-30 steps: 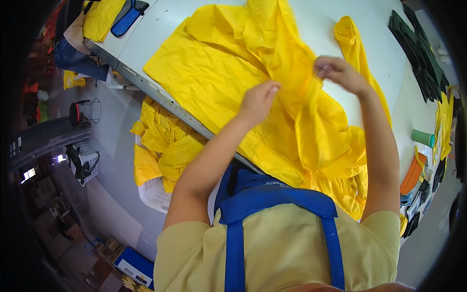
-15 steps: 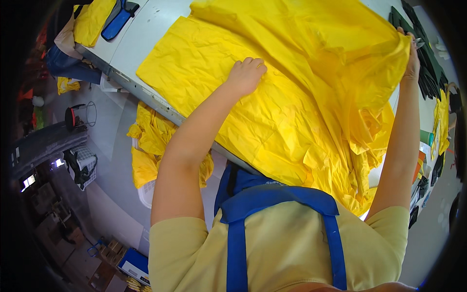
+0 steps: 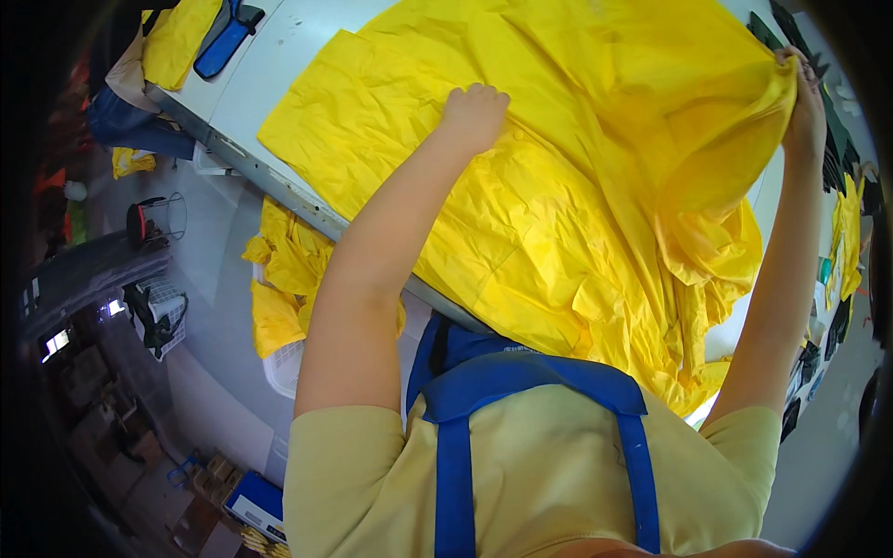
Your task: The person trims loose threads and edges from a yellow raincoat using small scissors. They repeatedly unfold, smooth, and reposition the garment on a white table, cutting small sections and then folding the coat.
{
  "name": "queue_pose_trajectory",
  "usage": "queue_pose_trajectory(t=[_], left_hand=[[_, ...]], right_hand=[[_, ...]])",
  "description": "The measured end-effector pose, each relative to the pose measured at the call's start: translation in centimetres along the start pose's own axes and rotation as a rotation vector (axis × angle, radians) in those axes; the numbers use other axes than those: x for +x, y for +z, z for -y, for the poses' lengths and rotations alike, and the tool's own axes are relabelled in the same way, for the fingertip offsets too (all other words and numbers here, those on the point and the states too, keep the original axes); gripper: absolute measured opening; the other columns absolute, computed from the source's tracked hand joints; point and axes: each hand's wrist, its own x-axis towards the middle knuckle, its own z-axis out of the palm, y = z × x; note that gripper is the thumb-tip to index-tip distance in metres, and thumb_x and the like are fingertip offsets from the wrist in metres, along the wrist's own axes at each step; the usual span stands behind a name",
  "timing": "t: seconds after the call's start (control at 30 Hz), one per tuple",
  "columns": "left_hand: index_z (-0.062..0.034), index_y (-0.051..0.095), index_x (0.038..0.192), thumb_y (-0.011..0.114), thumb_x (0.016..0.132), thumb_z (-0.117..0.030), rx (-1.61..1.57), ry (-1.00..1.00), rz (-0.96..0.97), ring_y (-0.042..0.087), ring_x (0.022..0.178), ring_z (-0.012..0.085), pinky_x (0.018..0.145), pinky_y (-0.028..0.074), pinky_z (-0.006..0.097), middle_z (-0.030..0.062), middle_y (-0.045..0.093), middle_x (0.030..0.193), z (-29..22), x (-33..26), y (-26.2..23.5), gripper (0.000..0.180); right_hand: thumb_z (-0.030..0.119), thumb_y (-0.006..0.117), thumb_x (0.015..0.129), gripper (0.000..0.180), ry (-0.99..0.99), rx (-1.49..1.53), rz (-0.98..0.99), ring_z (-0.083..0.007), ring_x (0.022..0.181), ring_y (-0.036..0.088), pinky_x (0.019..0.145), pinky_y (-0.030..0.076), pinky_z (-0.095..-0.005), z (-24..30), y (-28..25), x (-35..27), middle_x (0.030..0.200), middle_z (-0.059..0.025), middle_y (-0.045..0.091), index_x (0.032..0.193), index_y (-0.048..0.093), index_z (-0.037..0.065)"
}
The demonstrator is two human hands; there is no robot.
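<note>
A large yellow sheet (image 3: 558,205) of thin fabric lies spread over the pale desk (image 3: 270,65), covering most of its width and spilling over the near edge, where it bunches in folds in front of the person's blue apron (image 3: 521,381). A bare strip of desk shows only on the left, up to the desk's edge, beyond which grey floor lies open. Just below that edge a white bin (image 3: 284,367) holds more yellow fabric (image 3: 279,270).

The left hand (image 3: 474,116) rests knuckles-up on the sheet near its middle, fingers curled, pressing it to the desk. The right hand (image 3: 805,102) is far out to the right with the arm straight, fingers clamped on a lifted edge of the sheet, so the fabric rises in a taut fold from the desk to the grip. The two hands are well apart. Dark green cloth (image 3: 828,139) lies just beyond the right hand at the desk's far right side.

Half a second earlier the pose was nearly the same; a full second ago both hands were close together, pinching the sheet near its middle.
</note>
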Motion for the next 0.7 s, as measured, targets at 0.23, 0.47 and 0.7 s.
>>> queue_pose_trajectory(t=[0.23, 0.47, 0.7], left_hand=[[-0.0081, 0.055, 0.105, 0.054, 0.081, -0.011, 0.114, -0.111, -0.030, 0.055, 0.099, 0.0240, 0.079, 0.047, 0.040, 0.0065, 0.057, 0.102, 3.3, -0.7, 1.0, 0.023], [-0.0118, 0.058, 0.098, 0.054, 0.082, -0.012, 0.147, -0.009, 0.173, 0.056, 0.098, 0.0239, 0.082, 0.046, 0.041, 0.0050, 0.058, 0.095, 4.9, 1.6, 0.0, 0.017], [-0.0137, 0.059, 0.093, 0.053, 0.079, -0.007, 0.096, 0.323, -0.101, 0.056, 0.090, 0.0244, 0.079, 0.045, 0.038, 0.0035, 0.059, 0.092, 6.3, -1.2, -3.4, 0.016]], right_hand=[[0.018, 0.049, 0.097, 0.020, 0.069, -0.378, 0.357, -0.0022, 0.060, 0.033, 0.055, 0.028, -0.0167, -3.6, 11.6, -4.6, 0.074, 0.0073, 0.041, 0.110, 0.058, 0.006], [0.018, 0.049, 0.097, 0.021, 0.197, -0.319, 0.301, -0.0030, 0.060, 0.033, 0.055, 0.029, -0.0176, -5.5, 12.8, -6.6, 0.073, 0.0061, 0.039, 0.111, 0.056, 0.004], [0.015, 0.049, 0.097, 0.027, 0.201, -0.218, 0.112, -0.0025, 0.060, 0.037, 0.054, 0.029, -0.0143, -5.0, 9.2, -6.6, 0.077, 0.0046, 0.044, 0.119, 0.053, 0.001]])
